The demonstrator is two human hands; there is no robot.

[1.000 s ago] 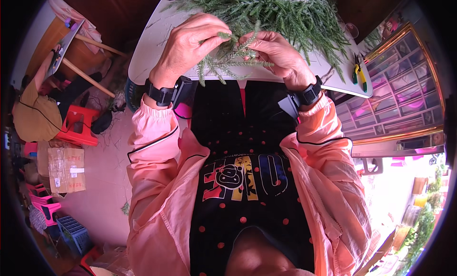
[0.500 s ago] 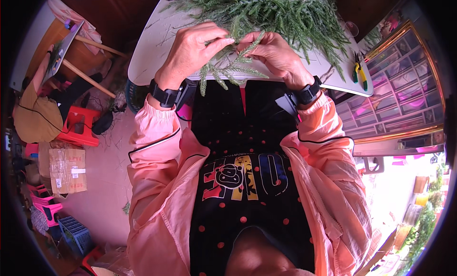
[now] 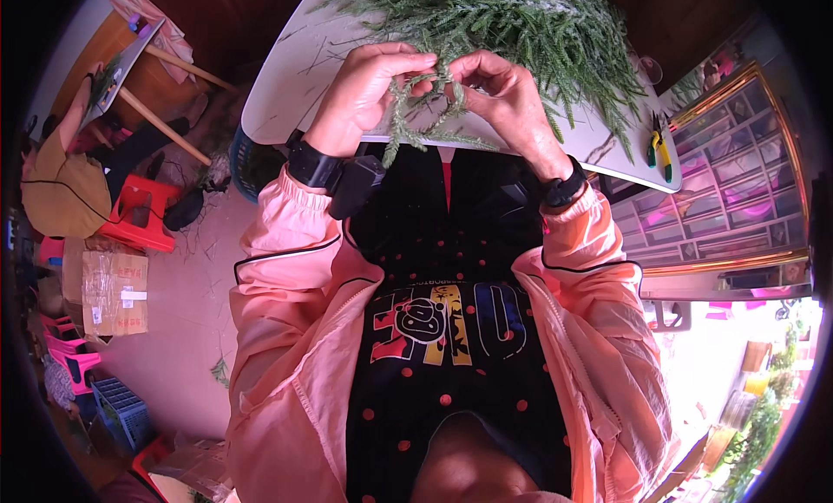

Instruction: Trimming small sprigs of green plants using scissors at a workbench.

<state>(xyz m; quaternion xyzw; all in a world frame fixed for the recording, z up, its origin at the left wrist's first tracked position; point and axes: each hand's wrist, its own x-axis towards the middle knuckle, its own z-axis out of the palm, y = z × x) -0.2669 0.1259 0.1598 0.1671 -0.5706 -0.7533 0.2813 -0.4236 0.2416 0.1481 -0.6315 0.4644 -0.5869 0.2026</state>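
Both hands are raised over the near edge of a white table (image 3: 291,87). A green artificial pine sprig (image 3: 397,126) with several thin branches hangs between them, its tips reaching down past the table edge. My left hand (image 3: 369,85) pinches it near the top with thumb and forefinger. From the other side, the fingers of my right hand (image 3: 501,94) close on the same sprig. Where the fingertips meet the stem, detail is hard to make out. Behind the hands lies a large heap of similar green sprigs (image 3: 538,35), some dusted with white.
Yellow-handled pliers (image 3: 659,149) lie at the table's right corner. A clear-drawered cabinet with gold trim (image 3: 720,173) stands to the right. At left are another person (image 3: 65,191) at a table, a red stool (image 3: 143,212), a cardboard box (image 3: 114,293) and a blue crate (image 3: 126,412).
The sprig has turned, and its branches now curve in a loop between my hands. My left wrist has rotated. My right fingers have shifted slightly on the stem.
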